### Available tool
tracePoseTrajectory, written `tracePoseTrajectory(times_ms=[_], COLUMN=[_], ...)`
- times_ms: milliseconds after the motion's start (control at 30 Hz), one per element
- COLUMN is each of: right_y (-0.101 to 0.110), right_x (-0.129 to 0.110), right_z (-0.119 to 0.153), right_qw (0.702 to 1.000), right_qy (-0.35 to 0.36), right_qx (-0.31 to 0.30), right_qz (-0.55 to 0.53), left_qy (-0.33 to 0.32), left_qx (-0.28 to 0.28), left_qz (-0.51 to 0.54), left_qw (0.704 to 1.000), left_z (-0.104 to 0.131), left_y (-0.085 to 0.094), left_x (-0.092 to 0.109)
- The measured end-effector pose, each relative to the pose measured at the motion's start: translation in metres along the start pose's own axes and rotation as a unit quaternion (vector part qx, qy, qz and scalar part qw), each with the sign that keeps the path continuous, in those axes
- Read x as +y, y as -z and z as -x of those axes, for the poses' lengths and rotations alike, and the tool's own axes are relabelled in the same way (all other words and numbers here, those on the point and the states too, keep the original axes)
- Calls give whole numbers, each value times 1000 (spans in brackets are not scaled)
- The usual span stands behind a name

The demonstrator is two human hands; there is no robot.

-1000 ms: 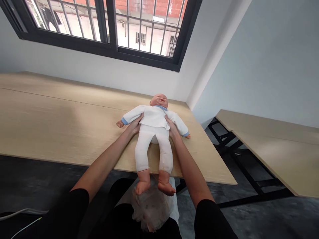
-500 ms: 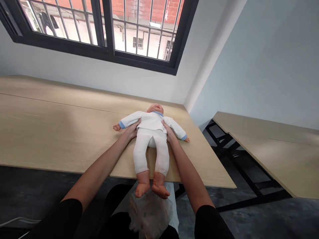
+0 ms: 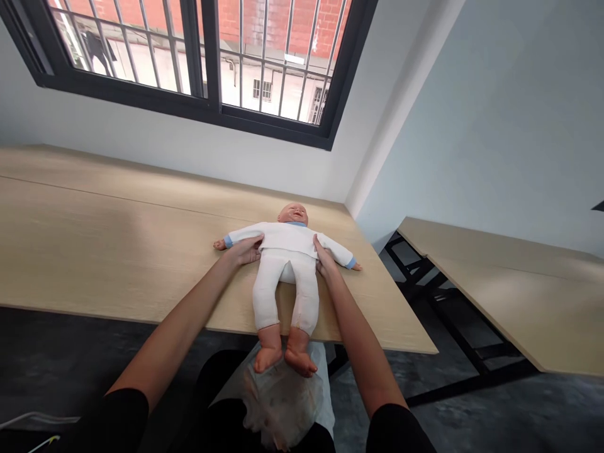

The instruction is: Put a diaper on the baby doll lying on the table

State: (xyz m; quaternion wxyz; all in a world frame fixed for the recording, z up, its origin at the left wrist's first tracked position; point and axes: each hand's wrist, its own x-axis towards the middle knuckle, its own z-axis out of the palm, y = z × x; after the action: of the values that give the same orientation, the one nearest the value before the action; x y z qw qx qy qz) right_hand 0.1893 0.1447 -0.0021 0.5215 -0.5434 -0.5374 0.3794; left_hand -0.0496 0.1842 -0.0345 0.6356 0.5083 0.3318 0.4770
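From where I stand, at the far left there's a white cable (image 3: 42, 416) down by the floor, and above it a long bare stretch of the wood-topped table (image 3: 94, 251), which runs below the barred window (image 3: 212, 110). Next comes the person's left hand (image 3: 248, 250), cupped against the doll's side at the waist, the thumb laid along the hem of the white top (image 3: 289, 236). Its fingers are partly hidden, so I can't tell how firmly they press, or whether they reach under the back.

Between the hands lies the baby doll (image 3: 289, 258), face up near the table's right end, head toward the window and arms spread wide. Its bare feet (image 3: 268, 352) reach past the front edge, over a crumpled translucent plastic bag (image 3: 283, 402). I'd let the tabletop bear the trunk, and mind those overhanging feet, since a pull toward the body could tip the weight outward. The head, I'd judge, wants watching too: no hand supports it.

The right hand (image 3: 325, 259) mirrors its partner, thumb raised along the other flank, fingers curled down out of sight; its pressure can't be read either. Even pressure from both palms would hold the trunk straight, and thumbs on the body rather than the loose hem would give surer control. Farther right, beyond a gap, stands a second table (image 3: 509, 283).
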Motion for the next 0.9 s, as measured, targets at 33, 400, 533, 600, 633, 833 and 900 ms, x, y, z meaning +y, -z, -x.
tracePoseTrajectory(times_ms=[33,400,533,600,633,833,900], right_y=[2,27,23,21,20,18,18], right_x=[2,34,41,45,47,50,49], right_z=[0,30,23,20,19,17,16], right_qw=[1000,995,992,992,992,989,987], right_qy=[-5,77,108,108,109,117,121], right_qx=[2,-59,-19,-11,-7,14,19], right_qz=[-7,6,55,60,64,94,103], left_qy=[14,-12,-52,-68,-74,-104,-111], left_qx=[-1,-11,13,24,29,56,64], left_qz=[-6,-99,-150,-175,-188,-252,-267], left_qw=[1000,995,987,982,979,960,955], left_z=[6,45,37,35,34,34,34], left_y=[4,-3,-10,-13,-14,-18,-18], left_x=[4,13,3,0,0,-1,-2])
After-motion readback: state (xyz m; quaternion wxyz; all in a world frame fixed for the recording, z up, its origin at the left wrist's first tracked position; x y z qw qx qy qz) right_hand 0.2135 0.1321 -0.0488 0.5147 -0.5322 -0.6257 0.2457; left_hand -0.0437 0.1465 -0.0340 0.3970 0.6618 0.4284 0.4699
